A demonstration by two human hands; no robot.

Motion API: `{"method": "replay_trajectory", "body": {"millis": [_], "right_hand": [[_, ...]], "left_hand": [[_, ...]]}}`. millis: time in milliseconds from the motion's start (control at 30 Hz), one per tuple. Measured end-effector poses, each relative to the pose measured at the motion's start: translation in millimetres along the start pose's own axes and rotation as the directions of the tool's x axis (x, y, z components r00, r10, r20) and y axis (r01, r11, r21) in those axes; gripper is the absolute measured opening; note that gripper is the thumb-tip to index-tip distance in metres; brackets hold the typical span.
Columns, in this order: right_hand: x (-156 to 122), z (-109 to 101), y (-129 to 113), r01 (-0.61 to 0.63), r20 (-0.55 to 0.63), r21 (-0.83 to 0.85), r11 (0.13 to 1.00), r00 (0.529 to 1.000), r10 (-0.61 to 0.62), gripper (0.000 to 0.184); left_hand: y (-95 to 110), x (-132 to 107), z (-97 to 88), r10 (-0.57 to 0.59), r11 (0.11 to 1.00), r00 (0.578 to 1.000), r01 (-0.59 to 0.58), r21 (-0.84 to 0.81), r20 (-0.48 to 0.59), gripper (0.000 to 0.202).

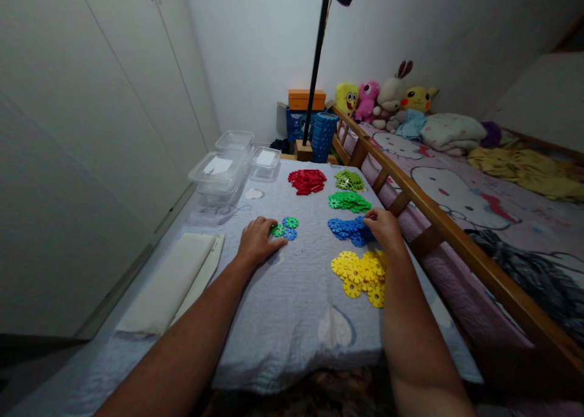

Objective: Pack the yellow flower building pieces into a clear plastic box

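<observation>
My left hand (pixel 259 242) rests on the cloth with thumb and fingers apart, its fingertips at the near edge of a small group of flower-shaped plastic discs. In that group lie a green disc (pixel 277 230), a disc with green and blue on it (pixel 291 222) and a blue disc (pixel 289 234); I cannot tell whether they are joined. At the right, my right hand (pixel 381 224) has its fingertips pinched at the edge of a blue disc pile (pixel 347 228). A blue disc seems to be between them, largely hidden.
Yellow discs (pixel 358 272) lie nearer me; green discs (pixel 349 201), lime pieces (pixel 349 180) and red pieces (pixel 306 181) lie beyond. Clear plastic containers (pixel 219 168) and a folded cream cloth (pixel 171 283) are at the left. A wooden bed rail (pixel 410 198) borders the table's right side.
</observation>
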State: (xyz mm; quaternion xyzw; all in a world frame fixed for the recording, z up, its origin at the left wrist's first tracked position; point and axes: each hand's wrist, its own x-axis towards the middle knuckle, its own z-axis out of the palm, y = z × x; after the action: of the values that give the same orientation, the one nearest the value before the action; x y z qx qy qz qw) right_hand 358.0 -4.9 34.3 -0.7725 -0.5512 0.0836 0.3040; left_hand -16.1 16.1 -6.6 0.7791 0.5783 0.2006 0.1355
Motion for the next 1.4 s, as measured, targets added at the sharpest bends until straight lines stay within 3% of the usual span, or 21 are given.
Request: {"method": "replay_trajectory", "body": {"millis": [333,500,600,667,767,900,1100,1400], "right_hand": [[-9.0,2.2,-14.8,-0.042,0.030,-0.354,0.934,0.998,0.057,0.016],[-13.1,-9.5,-31.6,-0.036,0.006,-0.365,0.930,0.999,0.041,0.020],[-18.7,-9.7,-57.7,0.062,0.040,-0.328,0.943,0.998,-0.052,0.021],[-25.4,-0.9,-81.2,0.183,0.137,-0.276,0.943,0.979,-0.149,0.022],[-39.7,26.1,-116.2,0.373,0.346,-0.227,0.900,0.894,-0.284,0.024],[-58.3,70.0,-145.2,0.490,0.471,-0.231,0.841,0.812,-0.344,0.035],[-65.7,106.9,-149.8,0.484,0.450,-0.246,0.840,0.825,-0.344,0.045],[-61.2,106.1,-147.9,0.470,0.390,-0.267,0.842,0.851,-0.351,0.039]], "left_hand": [[-1.3,0.3,0.3,0.004,1.000,1.000,-0.004,0.021,0.018,0.053],[1.9,-0.4,-0.7,-0.010,1.000,1.000,0.010,0.021,0.023,0.053],[3.8,-0.7,-1.5,-0.016,1.000,1.000,0.015,0.019,0.026,0.053],[4.5,-0.7,-1.9,-0.016,1.000,1.000,0.016,0.013,0.025,0.054],[4.2,-0.6,-2.1,-0.010,1.000,1.000,0.010,0.004,0.024,0.053],[3.1,-0.3,-1.9,0.002,1.000,1.000,-0.002,0.005,0.027,0.052],[3.6,-0.1,-2.1,0.002,1.000,0.999,-0.003,0.020,0.041,0.053],[4.9,-0.9,-2.1,0.001,1.000,0.999,-0.002,0.025,0.038,0.050]]}}
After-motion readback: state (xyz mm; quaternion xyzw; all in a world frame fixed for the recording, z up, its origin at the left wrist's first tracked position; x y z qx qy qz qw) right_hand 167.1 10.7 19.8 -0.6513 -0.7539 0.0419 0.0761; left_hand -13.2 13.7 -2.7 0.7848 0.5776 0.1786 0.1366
